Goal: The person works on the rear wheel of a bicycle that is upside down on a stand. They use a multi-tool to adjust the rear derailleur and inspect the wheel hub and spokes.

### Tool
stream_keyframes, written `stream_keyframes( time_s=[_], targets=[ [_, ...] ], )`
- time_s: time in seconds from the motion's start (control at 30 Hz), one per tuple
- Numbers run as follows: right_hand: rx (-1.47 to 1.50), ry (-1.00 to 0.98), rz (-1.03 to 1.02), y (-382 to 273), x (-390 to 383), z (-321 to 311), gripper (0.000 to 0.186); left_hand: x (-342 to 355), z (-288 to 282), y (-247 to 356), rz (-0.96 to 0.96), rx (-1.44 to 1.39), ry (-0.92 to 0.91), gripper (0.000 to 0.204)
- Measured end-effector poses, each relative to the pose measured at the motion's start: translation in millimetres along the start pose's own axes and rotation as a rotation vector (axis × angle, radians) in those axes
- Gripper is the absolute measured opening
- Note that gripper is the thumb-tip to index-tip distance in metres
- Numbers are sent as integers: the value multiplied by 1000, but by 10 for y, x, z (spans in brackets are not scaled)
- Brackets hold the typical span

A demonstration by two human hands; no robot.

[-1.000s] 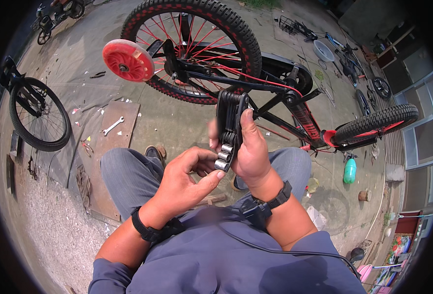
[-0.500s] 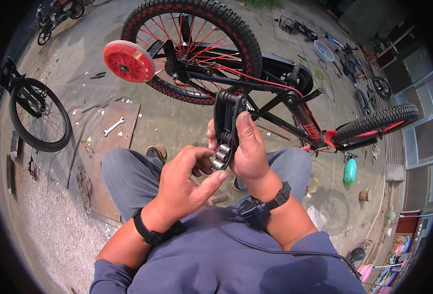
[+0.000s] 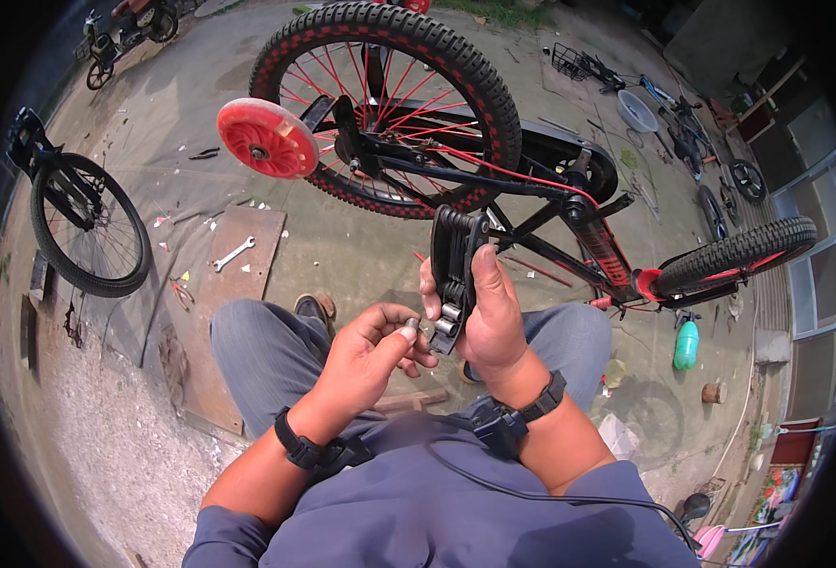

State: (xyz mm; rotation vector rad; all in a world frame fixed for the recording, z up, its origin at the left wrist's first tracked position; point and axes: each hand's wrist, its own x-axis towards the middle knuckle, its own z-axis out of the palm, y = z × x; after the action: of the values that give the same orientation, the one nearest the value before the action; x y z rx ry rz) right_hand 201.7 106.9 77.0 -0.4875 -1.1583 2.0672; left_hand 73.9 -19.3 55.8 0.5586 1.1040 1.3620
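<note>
The left hand (image 3: pixel 366 358) now sits slightly apart from the folding tool (image 3: pixel 456 254), with a small metal socket (image 3: pixel 411 324) pinched between thumb and fingers. A moment ago three such pieces were lined up at the tool's near end; now two remaining sockets (image 3: pixel 449 316) show there, so one appears to have come free into the left fingers. The grip is small and partly shaded, so its exact shape is hard to tell.

The right hand (image 3: pixel 495 317) keeps its grasp on the tool, thumb along the right side and fingers wrapped behind, holding it upright between the knees. That leaves the socket separate from the tool, one in each hand. Beyond, on the far side, is the bicycle (image 3: pixel 603 248); to the left, a wrench (image 3: pixel 234 254) lies on a brown board (image 3: pixel 231 292).
</note>
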Motion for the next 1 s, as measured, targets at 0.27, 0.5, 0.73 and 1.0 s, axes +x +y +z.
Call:
stream_keyframes(
  time_s=[0.27, 0.5, 0.73, 1.0],
  targets=[
    [244, 85, 96, 114, 6, -121, 63, 21, -86, -46, -96, -52, -129, 31],
    [209, 70, 113, 132, -1, -78, 66, -21, 7, -86, 288, 353, -27, 25],
    [134, -35, 105, 49, 4, -22, 68, -21, -12, -177, 530, 501, 19, 26],
    [-140, -128, 24, 61, 13, -53, 61, -28, -58, -151, 350, 261, 75, 34]
  ],
)
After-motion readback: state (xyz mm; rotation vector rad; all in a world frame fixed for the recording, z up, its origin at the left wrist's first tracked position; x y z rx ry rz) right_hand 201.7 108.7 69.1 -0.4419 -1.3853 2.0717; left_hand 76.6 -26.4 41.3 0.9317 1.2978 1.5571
